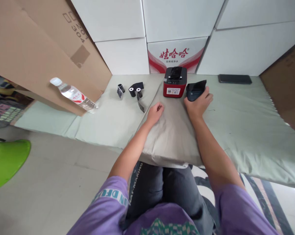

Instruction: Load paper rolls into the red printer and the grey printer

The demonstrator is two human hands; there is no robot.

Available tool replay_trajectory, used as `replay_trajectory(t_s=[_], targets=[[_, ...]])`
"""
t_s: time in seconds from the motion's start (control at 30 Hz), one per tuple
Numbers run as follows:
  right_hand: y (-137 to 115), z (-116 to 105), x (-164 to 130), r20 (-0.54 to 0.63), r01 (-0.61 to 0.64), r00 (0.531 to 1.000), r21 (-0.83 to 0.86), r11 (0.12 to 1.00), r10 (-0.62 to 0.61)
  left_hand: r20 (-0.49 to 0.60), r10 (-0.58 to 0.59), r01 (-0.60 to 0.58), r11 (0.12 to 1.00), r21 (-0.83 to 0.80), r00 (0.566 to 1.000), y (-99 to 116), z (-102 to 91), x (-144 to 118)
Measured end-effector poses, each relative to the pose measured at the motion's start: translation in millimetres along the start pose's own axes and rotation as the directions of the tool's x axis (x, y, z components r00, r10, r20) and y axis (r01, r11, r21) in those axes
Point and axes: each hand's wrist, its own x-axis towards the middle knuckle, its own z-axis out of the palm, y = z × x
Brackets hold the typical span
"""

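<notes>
My right hand grips a small black device, which looks like a portable printer, from its right side. A dark flap or strip of paper sticks up from its top. Just left of it stands a red and black receipt printer with a white label on its front and a dark glossy piece on top. My left hand rests on the cloth in front of that printer, fingers curled in, nothing visible in them. Further left lie several small black paper rolls, some with loose ends trailing.
Stacked white cartons line the back of the cloth-covered table. A clear water bottle lies tilted against a brown cardboard box at the left. At the right back is a black phone, near another brown box.
</notes>
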Motion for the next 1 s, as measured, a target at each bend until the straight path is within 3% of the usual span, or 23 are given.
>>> replay_trajectory(t_s=[0.13,0.23,0.33,0.47,0.57,0.67,0.83,0.93,1.0], targets=[[3.4,-32.0,-31.5,0.011,0.154,0.988,0.028,0.988,-0.155,0.027,0.086,-0.088,0.994,0.072,0.996,0.8,2.9,-3.5],[-9.9,-49.4,-66.2,0.059,0.204,0.976,0.082,0.975,-0.209,0.04,0.108,-0.105,0.992,-0.075,0.993,-1.7,8.7,-5.3],[-30.5,-51.3,-105.5,0.132,0.226,0.961,0.119,0.967,-0.241,0.03,0.082,-0.073,0.97,-0.23,0.996,-8.3,13.7,-4.1],[-45.0,-39.9,-143.6,0.249,0.267,0.926,0.103,0.958,-0.284,-0.034,0.051,-0.058,0.975,-0.217,0.998,-16.3,9.9,1.8],[-40.0,-33.8,-149.5,0.342,0.291,0.886,0.113,0.95,-0.312,-0.059,0.029,-0.04,0.98,-0.194,0.998,-17.9,5.8,6.2],[-33.3,-32.7,-145.8,0.376,0.284,0.877,0.094,0.954,-0.298,-0.064,-0.01,0.002,0.991,-0.131,0.998,-14.9,6.1,6.4],[-31.8,-37.7,-142.9,0.421,0.18,0.891,0.021,0.983,-0.172,0.048,-0.036,0.022,0.968,0.252,0.998,1.4,3.3,-1.5],[-27.9,-49.6,-133.9,0.406,0.156,0.894,0.112,0.981,-0.189,0.061,-0.068,0.04,0.924,0.38,0.996,9.9,-0.7,-4.0],[-24.2,-58.5,-120.5,0.321,0.184,0.91,0.258,0.949,-0.264,0.072,-0.062,0.029,0.919,0.392,0.995,11.0,-2.3,-3.4]])
